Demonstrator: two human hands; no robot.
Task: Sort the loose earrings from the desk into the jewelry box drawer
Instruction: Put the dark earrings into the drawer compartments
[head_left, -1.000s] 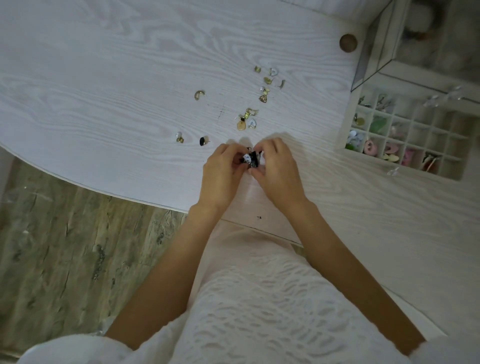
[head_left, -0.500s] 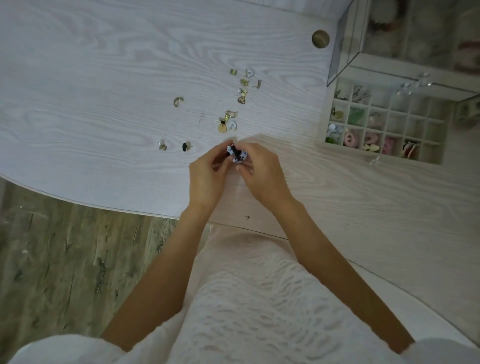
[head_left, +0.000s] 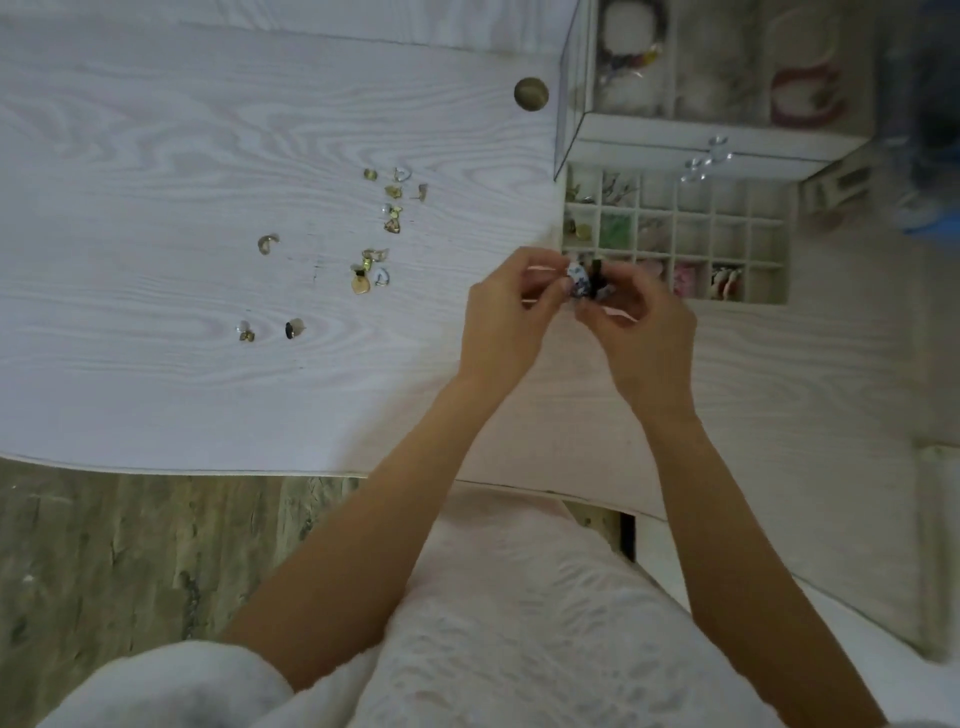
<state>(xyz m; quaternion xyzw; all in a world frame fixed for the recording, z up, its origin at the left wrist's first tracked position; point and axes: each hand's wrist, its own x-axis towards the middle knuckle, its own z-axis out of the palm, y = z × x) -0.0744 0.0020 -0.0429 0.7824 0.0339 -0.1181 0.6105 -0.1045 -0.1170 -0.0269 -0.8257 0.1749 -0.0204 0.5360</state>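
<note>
The tabletop (head_left: 156, 156) is pale wood grain, with the jewelry box (head_left: 675, 135) at its far right and the drawer (head_left: 727, 244) pulled out toward the person, its grid of small compartments open to the top. Several near-left cells already hold pieces; the cells toward the right look mostly bare.

Both hands are raised together just in front of the drawer's near-left corner. The left hand (head_left: 506, 317) and right hand (head_left: 644, 327) each pinch the same small dark-and-white earring (head_left: 584, 283) between fingertips, so each grip is narrow and closed on it. The earring sits at the fingertips, directly before the drawer, overlapping its front edge in this view; whether it is already above a cell I cannot tell. Its long axis is too small to make out. The right hand lies nearer the drawer, so it looks the likelier one to drop the piece in.

The loose earrings (head_left: 387, 228) remain scattered well to the left of the hands, nearer the left hand.

No brand, label or writing can be read.
</note>
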